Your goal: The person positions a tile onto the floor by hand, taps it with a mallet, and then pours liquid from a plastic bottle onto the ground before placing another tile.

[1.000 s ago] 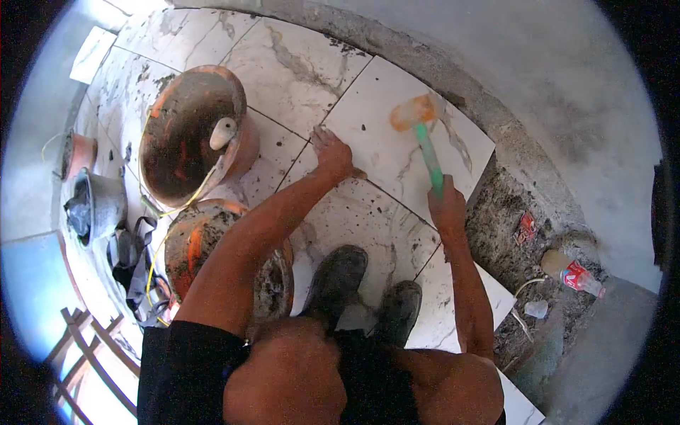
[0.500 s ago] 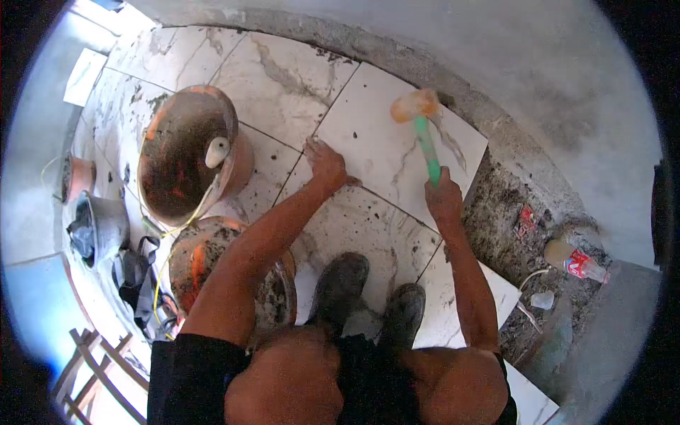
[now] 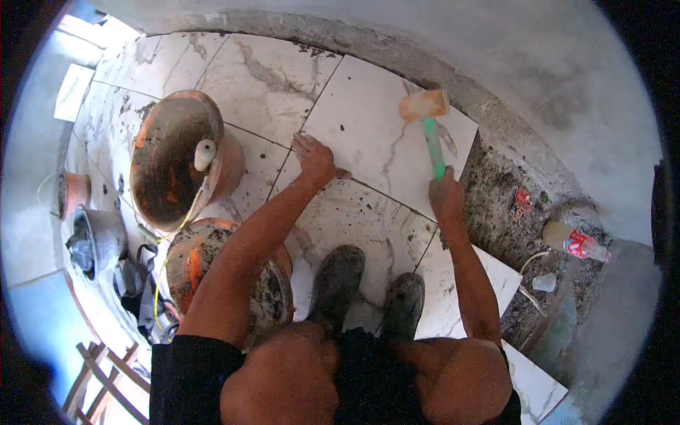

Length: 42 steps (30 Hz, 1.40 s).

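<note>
My right hand (image 3: 446, 195) is wrapped round the green handle of a mallet (image 3: 425, 106), whose whitish-orange head is over the right part of a large white marbled tile (image 3: 368, 120). My left hand (image 3: 315, 157) lies with its fingers apart at the lower left corner of that tile, by the joint with the neighbouring tiles. It holds nothing. Dark specks and smears of mortar mark the tiles around it.
Left are a tilted mortar-stained bucket (image 3: 230, 170), a second bucket (image 3: 190, 265), a grey bucket (image 3: 106, 230) and a yellow cord. Right are rubble (image 3: 503, 191), a bottle (image 3: 577, 244) and a loose tile (image 3: 489, 276). A curved wall (image 3: 538, 64) runs behind.
The view has shifted slightly. The mallet head has turned a little and sits farther right over the tile. My left hand remains at the tile corner.
</note>
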Each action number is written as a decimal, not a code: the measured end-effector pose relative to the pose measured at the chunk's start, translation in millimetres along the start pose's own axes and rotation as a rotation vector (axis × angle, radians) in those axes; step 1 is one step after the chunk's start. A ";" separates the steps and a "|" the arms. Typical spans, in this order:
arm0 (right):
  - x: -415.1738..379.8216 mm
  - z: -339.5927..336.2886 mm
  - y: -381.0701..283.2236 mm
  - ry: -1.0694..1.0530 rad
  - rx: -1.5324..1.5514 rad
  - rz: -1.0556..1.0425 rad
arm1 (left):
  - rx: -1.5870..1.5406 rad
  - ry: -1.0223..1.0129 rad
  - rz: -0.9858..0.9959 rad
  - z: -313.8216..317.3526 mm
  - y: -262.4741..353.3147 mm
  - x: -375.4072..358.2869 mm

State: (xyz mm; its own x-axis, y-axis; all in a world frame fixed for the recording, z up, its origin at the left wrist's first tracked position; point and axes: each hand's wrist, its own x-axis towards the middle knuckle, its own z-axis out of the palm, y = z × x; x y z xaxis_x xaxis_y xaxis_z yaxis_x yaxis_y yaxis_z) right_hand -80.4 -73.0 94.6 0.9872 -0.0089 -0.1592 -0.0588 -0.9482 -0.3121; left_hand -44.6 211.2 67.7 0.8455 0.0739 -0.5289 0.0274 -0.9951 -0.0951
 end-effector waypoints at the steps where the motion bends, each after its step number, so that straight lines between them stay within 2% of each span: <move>1: -1.2 3.3 2.1 0.049 -0.028 0.010 | -0.008 0.033 0.001 -3.5 1.6 0.4; 2: 3.4 0.3 7.9 0.055 -0.033 0.010 | -0.013 0.039 0.005 -7.2 3.4 1.8; 4: -0.3 -23.4 1.4 0.031 -0.001 -0.119 | -0.063 -0.010 -0.016 -12.4 4.2 -3.5; 5: -6.7 -35.8 -9.0 0.039 0.051 -0.055 | -0.059 0.000 -0.016 -13.3 2.4 1.5; 8: -15.6 11.9 16.7 0.009 0.040 -0.038 | -0.081 0.054 -0.020 -3.1 3.5 4.1; 11: -14.7 -12.1 5.8 -0.061 0.086 -0.050 | -0.075 -0.025 -0.004 -1.8 0.1 5.5; 12: -13.0 -20.3 2.3 -0.056 0.088 -0.044 | -0.196 0.105 -0.091 8.9 -2.1 17.3; 13: -18.9 -27.6 0.4 -0.053 0.247 0.008 | -0.317 0.217 -0.175 15.4 -0.1 17.2; 14: -25.2 -34.7 -1.4 -0.046 0.403 0.061 | -0.314 0.203 -0.165 20.2 2.9 19.4; 16: -39.9 -51.4 -11.9 0.007 0.444 0.076 | -0.554 0.517 -0.225 5.9 6.8 19.2; 18: -48.2 -54.1 -13.5 0.057 0.481 0.086 | -0.514 0.533 -0.282 9.8 14.1 22.7; 20: -52.8 -45.6 -3.6 0.074 0.509 0.141 | -0.371 0.701 -0.381 23.9 21.3 33.2; 21: -50.4 -30.8 7.2 0.077 0.498 0.144 | -0.382 0.697 -0.376 25.3 21.6 34.6; 23: -47.2 0.0 37.5 -0.017 0.240 0.146 | -0.280 0.993 -0.345 32.6 22.2 38.5; 26: -49.8 -40.5 37.6 -0.057 0.323 0.136 | -0.269 0.821 -0.363 30.0 16.1 38.7; 27: -54.0 -42.2 38.0 -0.004 0.415 0.152 | -0.209 0.898 -0.356 31.6 16.1 38.5; 28: -58.5 -33.8 44.2 -0.012 0.413 0.157 | -0.209 0.888 -0.356 33.3 15.8 37.5; 30: -64.4 -16.2 58.2 -0.015 0.150 0.139 | -0.197 0.897 -0.354 31.5 16.2 37.5; 34: -68.8 -21.2 65.6 -0.037 0.101 0.059 | -0.256 0.894 -0.358 29.5 17.6 37.6; 36: -80.9 -16.4 49.9 0.082 0.153 0.099 | -0.199 0.923 -0.364 29.4 17.7 39.1; 37: -85.2 -3.4 55.6 0.125 0.085 0.010 | -0.201 0.924 -0.356 28.8 17.4 39.3; 39: -84.1 -4.9 67.4 0.057 0.030 -0.044 | -0.219 0.896 -0.363 27.1 19.7 37.4; 41: -71.3 -45.4 40.9 -0.192 0.377 0.326 | -0.210 0.925 -0.272 25.6 29.1 39.0; 42: -78.1 -41.3 48.1 -0.187 0.382 0.351 | -0.194 0.936 -0.187 29.2 34.3 38.3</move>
State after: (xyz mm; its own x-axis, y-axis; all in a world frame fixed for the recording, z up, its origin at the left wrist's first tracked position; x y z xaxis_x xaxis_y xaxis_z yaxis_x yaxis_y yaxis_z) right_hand -154.2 -131.1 130.7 0.8574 -0.2141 -0.4680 -0.4639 -0.7153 -0.5226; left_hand -26.9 181.9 19.6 0.8981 0.2332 0.3729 0.2211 -0.9723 0.0754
